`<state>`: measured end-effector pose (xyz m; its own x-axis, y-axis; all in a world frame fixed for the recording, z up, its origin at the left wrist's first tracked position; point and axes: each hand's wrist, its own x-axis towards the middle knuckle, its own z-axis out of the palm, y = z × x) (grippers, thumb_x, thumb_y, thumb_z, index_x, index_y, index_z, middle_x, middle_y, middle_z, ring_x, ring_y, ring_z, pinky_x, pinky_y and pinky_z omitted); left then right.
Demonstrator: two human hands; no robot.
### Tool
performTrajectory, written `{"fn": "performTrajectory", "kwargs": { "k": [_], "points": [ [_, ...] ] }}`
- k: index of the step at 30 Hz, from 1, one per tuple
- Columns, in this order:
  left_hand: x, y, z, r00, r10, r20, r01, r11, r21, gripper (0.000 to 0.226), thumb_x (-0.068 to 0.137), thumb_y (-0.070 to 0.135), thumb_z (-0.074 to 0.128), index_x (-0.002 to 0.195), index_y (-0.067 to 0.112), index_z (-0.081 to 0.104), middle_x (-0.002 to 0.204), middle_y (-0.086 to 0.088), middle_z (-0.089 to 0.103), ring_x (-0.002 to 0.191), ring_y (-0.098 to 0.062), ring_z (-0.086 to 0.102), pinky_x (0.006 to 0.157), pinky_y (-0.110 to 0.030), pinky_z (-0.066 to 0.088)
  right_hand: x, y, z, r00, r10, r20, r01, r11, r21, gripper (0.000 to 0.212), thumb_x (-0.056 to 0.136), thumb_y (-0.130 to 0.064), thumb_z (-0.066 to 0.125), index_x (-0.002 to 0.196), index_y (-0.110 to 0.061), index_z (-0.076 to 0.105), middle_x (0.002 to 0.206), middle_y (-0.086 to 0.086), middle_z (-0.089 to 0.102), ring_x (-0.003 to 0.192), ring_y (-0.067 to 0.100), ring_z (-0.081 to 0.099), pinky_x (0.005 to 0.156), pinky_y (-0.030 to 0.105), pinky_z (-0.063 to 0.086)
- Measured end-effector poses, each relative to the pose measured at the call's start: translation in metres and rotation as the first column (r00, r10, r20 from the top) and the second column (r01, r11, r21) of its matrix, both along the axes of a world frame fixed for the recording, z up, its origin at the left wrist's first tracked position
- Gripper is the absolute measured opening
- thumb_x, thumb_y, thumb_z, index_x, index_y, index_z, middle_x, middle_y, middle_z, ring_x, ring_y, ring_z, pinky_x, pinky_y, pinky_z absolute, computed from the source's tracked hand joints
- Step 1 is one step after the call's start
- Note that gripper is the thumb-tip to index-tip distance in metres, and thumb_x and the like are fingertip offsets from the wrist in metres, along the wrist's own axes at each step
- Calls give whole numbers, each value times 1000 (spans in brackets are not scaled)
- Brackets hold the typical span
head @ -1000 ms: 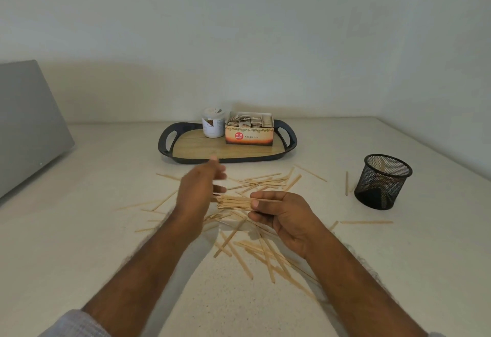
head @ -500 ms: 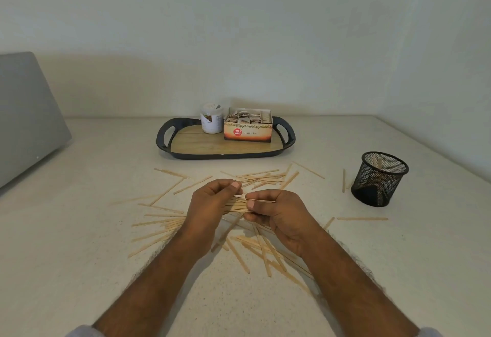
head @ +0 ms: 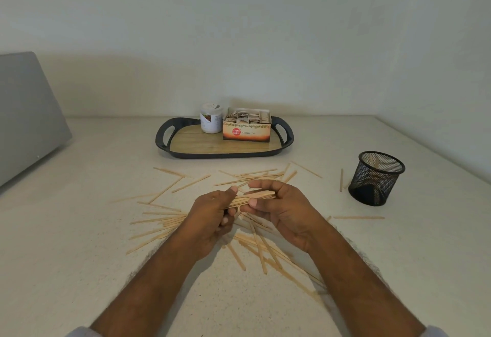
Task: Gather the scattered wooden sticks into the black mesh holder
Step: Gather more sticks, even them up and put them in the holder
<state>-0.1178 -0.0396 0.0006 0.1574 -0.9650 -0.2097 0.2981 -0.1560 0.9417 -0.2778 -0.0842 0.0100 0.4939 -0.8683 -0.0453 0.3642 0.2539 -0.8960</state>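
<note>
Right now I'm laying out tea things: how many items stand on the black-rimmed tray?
2. A white lidded jar stands at the back of the black-rimmed wooden tray, and an open ginger tea box sits touching its right side. Nothing else shows there.

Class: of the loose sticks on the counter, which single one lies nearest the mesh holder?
The upright-looking stick just left of the black mesh holder, lying alone, pointing away from the viewer.

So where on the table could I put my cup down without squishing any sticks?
Bare counter lies left of the scattered sticks, toward the grey panel. More lies right of the black mesh holder. It is crowded around both hands and before the tray.
</note>
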Motion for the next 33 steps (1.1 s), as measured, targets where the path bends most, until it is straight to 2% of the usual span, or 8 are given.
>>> {"fn": "performTrajectory", "kwargs": {
  "k": [12,17,19,23,25,28,31,33],
  "points": [
    [-20,-5,-1,986,-160,-35,159,986,-47,30,84,34,66,94,7,57,63,-3,52,48,-8,36,38,-19,30,-30,-1,9,985,-109,-132,80,975,-205,7,80,3,70,86,1,73,90,23,73,77,35,73,71,31,62],
    [-26,-4,-3,953,-123,275,140,989,-45,42,91,46,58,97,5,66,75,-8,66,59,-16,52,52,-27,43,-49,-7,18,972,-125,-201,79,972,-222,6,81,2,70,86,2,72,85,19,75,68,31,72,65,28,61],
    [-24,-5,-7,846,27,532,31,995,-100,37,91,50,57,90,15,69,83,-1,70,71,-18,61,64,-30,47,-63,-14,25,969,-152,-196,108,970,-216,7,81,2,69,88,4,71,81,17,75,67,28,73,64,27,61],
    [-10,-9,-26,428,272,862,0,953,-301,23,91,45,59,99,25,67,107,6,66,102,-16,60,85,-36,48,-99,-37,48,940,-288,-181,236,936,-262,3,80,4,68,83,4,70,75,19,70,67,29,72,68,31,62],
    [-5,-11,-36,251,219,943,89,965,-248,44,92,54,52,121,23,63,129,2,60,122,-19,51,100,-40,40,-121,-49,64,900,-390,-193,318,892,-321,1,81,4,68,80,4,69,78,21,67,65,30,71,67,31,62],
    [-5,-11,-46,118,26,993,134,990,-42,73,90,69,32,147,24,40,158,0,31,145,-21,26,117,-43,24,-155,-66,89,780,-560,-280,393,786,-478,7,81,5,69,75,1,68,78,19,65,62,27,71,62,29,61],
    [-11,-14,-49,-22,-84,996,189,978,86,87,83,75,15,154,25,21,165,1,11,151,-18,8,122,-41,11,-183,-78,111,577,-717,-391,349,649,-676,14,79,4,71,70,-6,68,70,13,66,60,28,71,62,35,61],
    [-14,-16,-47,-63,-99,993,206,972,110,90,82,77,10,155,25,16,165,1,7,151,-17,4,121,-38,7,-195,-84,121,470,-784,-406,307,577,-757,18,78,3,72,66,-9,68,66,9,65,55,22,71,54,28,60]
  ]
}}
